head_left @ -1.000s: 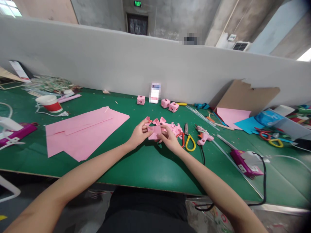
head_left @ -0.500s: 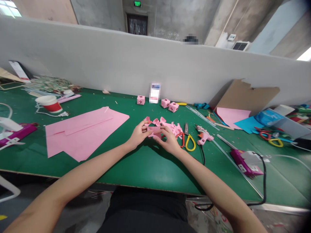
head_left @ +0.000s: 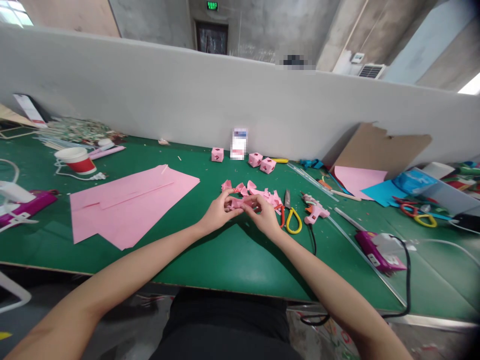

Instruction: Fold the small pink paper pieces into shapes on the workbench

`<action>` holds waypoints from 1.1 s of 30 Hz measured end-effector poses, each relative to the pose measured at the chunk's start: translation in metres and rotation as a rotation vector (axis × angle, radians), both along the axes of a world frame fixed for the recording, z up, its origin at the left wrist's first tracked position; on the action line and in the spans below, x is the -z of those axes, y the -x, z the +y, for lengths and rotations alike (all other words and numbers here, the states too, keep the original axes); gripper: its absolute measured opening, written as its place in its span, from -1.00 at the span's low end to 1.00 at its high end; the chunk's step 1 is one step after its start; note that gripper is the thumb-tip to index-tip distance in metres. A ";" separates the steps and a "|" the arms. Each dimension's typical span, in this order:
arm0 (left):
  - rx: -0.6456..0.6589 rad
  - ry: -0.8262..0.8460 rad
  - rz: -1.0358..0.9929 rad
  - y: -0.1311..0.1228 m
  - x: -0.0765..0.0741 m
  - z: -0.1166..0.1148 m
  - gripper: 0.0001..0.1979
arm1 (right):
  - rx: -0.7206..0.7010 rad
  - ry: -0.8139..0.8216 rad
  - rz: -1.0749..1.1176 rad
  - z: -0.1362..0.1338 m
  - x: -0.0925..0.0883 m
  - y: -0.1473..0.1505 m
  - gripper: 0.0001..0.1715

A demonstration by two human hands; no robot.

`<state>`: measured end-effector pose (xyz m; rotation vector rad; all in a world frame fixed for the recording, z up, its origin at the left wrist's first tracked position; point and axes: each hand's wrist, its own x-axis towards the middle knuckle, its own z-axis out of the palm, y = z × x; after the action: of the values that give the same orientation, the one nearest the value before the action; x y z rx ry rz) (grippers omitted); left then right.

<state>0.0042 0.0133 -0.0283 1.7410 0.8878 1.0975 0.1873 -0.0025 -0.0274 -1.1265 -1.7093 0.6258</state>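
A small piece of pink paper (head_left: 237, 203) is pinched between my two hands above the green table. My left hand (head_left: 218, 210) is closed on its left end, thumb toward me. On the other end, my right hand (head_left: 262, 214) grips with thumb and fingers; the fingers partly cover the piece, so its full shape is hidden. Just behind my hands lie pink paper scraps (head_left: 265, 195), some curled. Scissors (head_left: 293, 215) with red and yellow handles rest right of my right hand. A pink glue gun (head_left: 315, 210) lies beyond them.
Three pink paper cubes, one at the left (head_left: 217, 154), stand near the grey partition (head_left: 157, 95). Large pink sheets (head_left: 131, 205) lie left. A paper cup (head_left: 78, 161) stands farther left. A purple power strip (head_left: 378, 252) and its black cable are at right.
Both hands have moved slightly closer together on the pink paper piece. The piece now looks narrower and more folded, and my left fingers have curled in more around it.
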 end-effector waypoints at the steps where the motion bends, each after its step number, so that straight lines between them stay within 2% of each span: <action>1: -0.006 -0.008 0.007 0.000 0.000 0.000 -0.44 | 0.001 0.007 0.009 0.000 0.001 0.000 -0.67; 7: -0.015 0.039 -0.043 -0.001 -0.004 -0.001 -0.43 | -0.032 0.062 0.031 0.000 0.003 0.000 -0.62; 12: -0.046 0.077 -0.088 -0.001 -0.004 0.001 -0.43 | -0.037 0.077 0.044 -0.003 -0.003 0.000 -0.58; 17: -0.033 0.080 -0.131 -0.001 -0.002 0.003 -0.47 | -0.037 0.083 0.072 -0.003 -0.004 0.000 -0.65; 22: -0.047 0.079 -0.112 0.000 -0.002 0.003 -0.47 | -0.072 0.100 0.096 0.001 0.002 -0.002 -0.67; 27: -0.054 0.067 -0.094 0.001 -0.001 0.004 -0.47 | -0.092 0.107 0.117 -0.001 -0.001 -0.001 -0.72; 33: -0.038 0.053 -0.084 0.000 0.000 0.003 -0.46 | -0.076 0.098 0.122 0.000 -0.001 0.000 -0.69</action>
<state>0.0037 0.0167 -0.0282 1.6296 0.8930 1.1528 0.1873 -0.0030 -0.0267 -1.0717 -1.6375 0.8170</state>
